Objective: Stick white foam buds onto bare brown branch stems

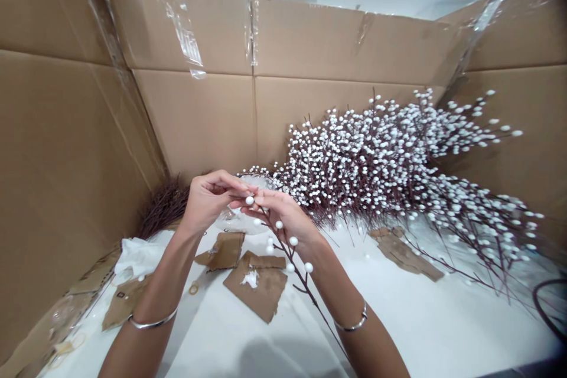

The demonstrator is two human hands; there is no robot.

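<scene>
head view: cardboard walls [190, 118] enclose heaped white-berried twigs [367, 153]. left hand [211, 196] and right hand [286, 212] angle inward above the table [206, 325], both pinching one berried stem [297, 269].

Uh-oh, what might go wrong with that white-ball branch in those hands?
A white ball might get knocked off, because the left hand and right hand are so close to it. The branch also runs down near the right silver bracelet, so it might catch there.
</scene>
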